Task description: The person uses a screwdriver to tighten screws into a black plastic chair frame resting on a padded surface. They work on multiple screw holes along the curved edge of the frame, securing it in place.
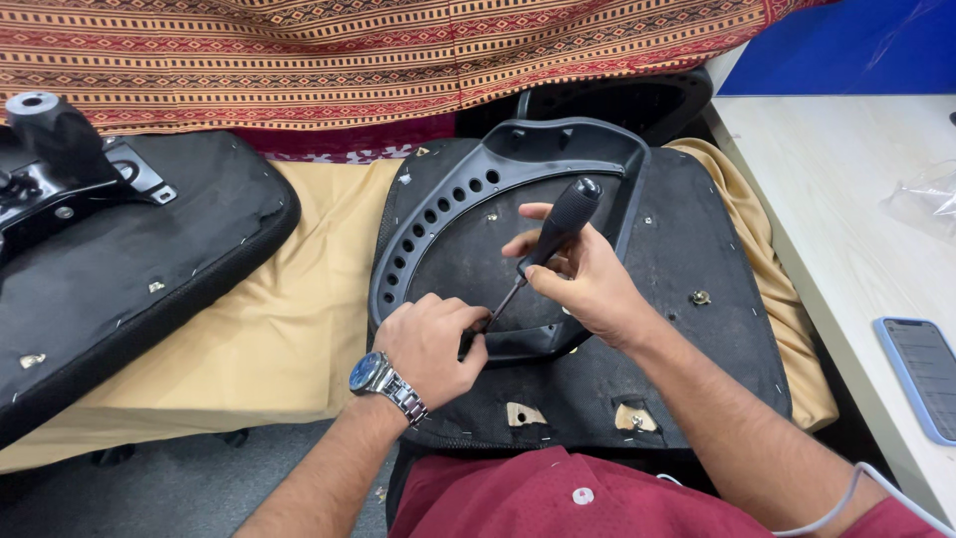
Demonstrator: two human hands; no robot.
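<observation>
An upturned black chair seat (697, 249) lies in front of me with a black plastic armrest frame (438, 214) on it. My right hand (583, 279) grips a black-handled screwdriver (558, 227), its shaft slanting down to the frame's near edge. My left hand (433, 344), a silver watch on the wrist, is closed around the screwdriver's tip and the frame's edge. What lies under the tip is hidden by my fingers.
A second upturned seat (149, 269) with a metal tilt mechanism (60, 159) lies at the left on a tan cloth (289, 319). A patterned red fabric (349, 50) runs behind. A pale table (836, 199) at the right holds a phone (926, 374) and a clear plastic bag (926, 199).
</observation>
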